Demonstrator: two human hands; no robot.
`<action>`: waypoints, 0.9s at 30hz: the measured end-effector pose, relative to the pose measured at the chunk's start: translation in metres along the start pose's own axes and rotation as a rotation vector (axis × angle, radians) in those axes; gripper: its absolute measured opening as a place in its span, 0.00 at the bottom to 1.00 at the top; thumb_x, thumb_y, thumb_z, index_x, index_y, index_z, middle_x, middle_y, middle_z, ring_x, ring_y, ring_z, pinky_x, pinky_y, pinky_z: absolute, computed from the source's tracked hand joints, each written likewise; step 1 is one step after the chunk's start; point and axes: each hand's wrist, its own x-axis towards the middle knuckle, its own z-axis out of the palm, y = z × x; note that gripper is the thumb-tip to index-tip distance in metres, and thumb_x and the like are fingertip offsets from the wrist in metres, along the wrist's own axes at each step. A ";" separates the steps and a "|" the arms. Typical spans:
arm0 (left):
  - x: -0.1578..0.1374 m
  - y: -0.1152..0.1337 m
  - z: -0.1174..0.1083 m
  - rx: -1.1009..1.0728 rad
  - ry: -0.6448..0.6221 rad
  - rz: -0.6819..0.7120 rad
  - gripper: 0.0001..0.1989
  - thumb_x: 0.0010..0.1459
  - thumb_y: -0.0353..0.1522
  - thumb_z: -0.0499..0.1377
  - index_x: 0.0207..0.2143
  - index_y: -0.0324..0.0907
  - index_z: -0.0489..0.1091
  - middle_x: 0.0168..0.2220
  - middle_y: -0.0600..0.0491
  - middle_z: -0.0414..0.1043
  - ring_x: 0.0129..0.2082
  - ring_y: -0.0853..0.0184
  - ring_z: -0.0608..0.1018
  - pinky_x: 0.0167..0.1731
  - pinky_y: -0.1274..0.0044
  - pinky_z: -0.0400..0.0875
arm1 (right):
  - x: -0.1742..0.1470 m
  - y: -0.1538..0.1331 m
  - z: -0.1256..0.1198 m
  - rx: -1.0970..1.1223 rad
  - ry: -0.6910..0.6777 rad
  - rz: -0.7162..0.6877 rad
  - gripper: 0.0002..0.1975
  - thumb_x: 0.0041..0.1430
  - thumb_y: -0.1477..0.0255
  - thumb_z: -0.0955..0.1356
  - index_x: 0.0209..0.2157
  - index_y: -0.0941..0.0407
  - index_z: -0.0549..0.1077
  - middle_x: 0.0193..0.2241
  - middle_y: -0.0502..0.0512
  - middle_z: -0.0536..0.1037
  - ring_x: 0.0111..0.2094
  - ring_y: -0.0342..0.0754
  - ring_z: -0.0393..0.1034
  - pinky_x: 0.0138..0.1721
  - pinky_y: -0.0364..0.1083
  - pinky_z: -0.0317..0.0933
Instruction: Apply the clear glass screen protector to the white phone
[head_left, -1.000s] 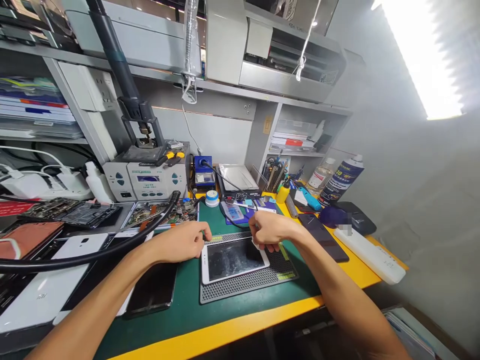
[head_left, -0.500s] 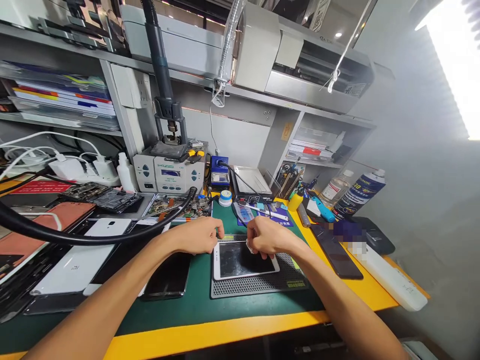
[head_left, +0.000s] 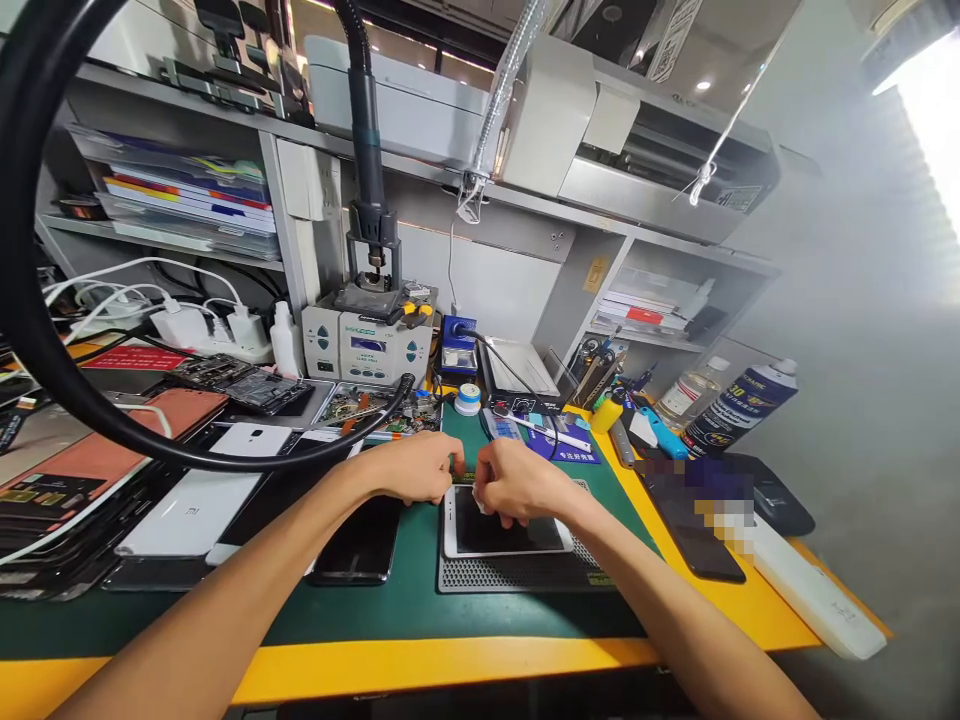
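A white-framed tablet [head_left: 564,538] lies face up with its dark screen showing, its long side running left to right, on a grey perforated mat [head_left: 510,576]. My left hand [head_left: 420,468] is closed at the tablet's upper left corner, with curled fingers against the edge; the thumb is largely hidden. Over the upper part of the screen, my right hand [head_left: 516,484] is closed in a pinch. A small piece of white wipe [head_left: 478,503] shows under its fingertips, touching the glass.
Several phones lie left, including a black phone [head_left: 358,545] and a white phone [head_left: 191,510]. A thick black hose [head_left: 225,462] loops over them from the rework station [head_left: 367,345]. Behind stand a small white jar [head_left: 468,398] and white brush [head_left: 559,432]; bottles [head_left: 686,392] stand right.
My right hand has slid left across the screen with the wipe, nearer to my left hand. The left hand stays at the corner. The whole view has shifted slightly, bringing the hose loop in larger.
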 end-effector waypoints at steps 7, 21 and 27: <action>0.000 -0.001 -0.001 0.000 0.005 0.024 0.13 0.42 0.28 0.54 0.34 0.43 0.65 0.24 0.55 0.74 0.18 0.66 0.71 0.14 0.78 0.62 | 0.003 -0.014 0.011 0.013 -0.021 -0.028 0.05 0.41 0.78 0.64 0.23 0.56 0.70 0.13 0.49 0.72 0.14 0.45 0.67 0.13 0.40 0.57; -0.001 -0.002 -0.001 -0.051 -0.016 -0.014 0.17 0.45 0.29 0.53 0.41 0.42 0.67 0.26 0.54 0.76 0.18 0.68 0.69 0.15 0.79 0.62 | -0.029 0.008 -0.025 -0.112 0.037 -0.294 0.06 0.60 0.71 0.68 0.34 0.58 0.77 0.26 0.50 0.78 0.23 0.41 0.66 0.25 0.40 0.56; -0.002 0.001 -0.002 -0.055 -0.021 -0.023 0.18 0.45 0.29 0.53 0.42 0.42 0.68 0.25 0.54 0.75 0.18 0.68 0.70 0.16 0.79 0.62 | -0.028 0.003 0.001 -0.288 0.103 -0.383 0.06 0.63 0.75 0.67 0.32 0.57 0.76 0.27 0.52 0.77 0.27 0.43 0.64 0.30 0.43 0.50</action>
